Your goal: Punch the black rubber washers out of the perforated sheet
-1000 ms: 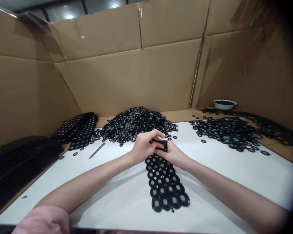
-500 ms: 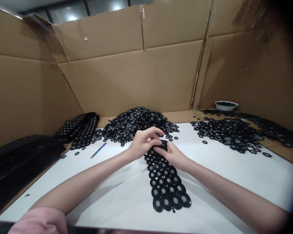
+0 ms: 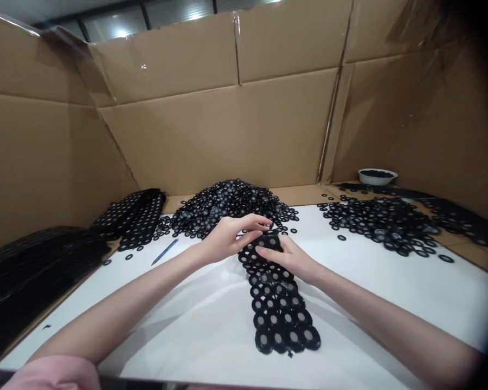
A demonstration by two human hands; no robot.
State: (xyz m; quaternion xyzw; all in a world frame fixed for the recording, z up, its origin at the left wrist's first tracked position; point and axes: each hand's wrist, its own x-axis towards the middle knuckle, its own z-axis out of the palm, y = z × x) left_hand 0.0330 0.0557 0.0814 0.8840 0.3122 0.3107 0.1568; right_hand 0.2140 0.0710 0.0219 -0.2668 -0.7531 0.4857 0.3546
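Note:
A black strip of joined rings with pale round centres point(image 3: 273, 295) runs from my hands toward the front of the white table. My right hand point(image 3: 296, 260) grips the strip's upper end, its thumb laid across the face and the other fingers behind. My left hand point(image 3: 233, 236) is just left of that end, thumb and fingertips drawn close together at its top edge. Whatever is between those fingertips is too small and dark to make out. The strip's near end lies on the table.
Behind my hands rises a heap of loose black rings point(image 3: 228, 203). More rings point(image 3: 382, 222) spread at the right, below a white bowl point(image 3: 377, 176). A blue pencil point(image 3: 165, 252), folded dotted strips point(image 3: 142, 219) and a black bundle point(image 3: 36, 271) are at left. Cardboard walls point(image 3: 219, 135) enclose the table.
My left hand has shifted slightly left, its thumb coming away from the strip's face. More of the strip's upper end shows. My right hand keeps its grip.

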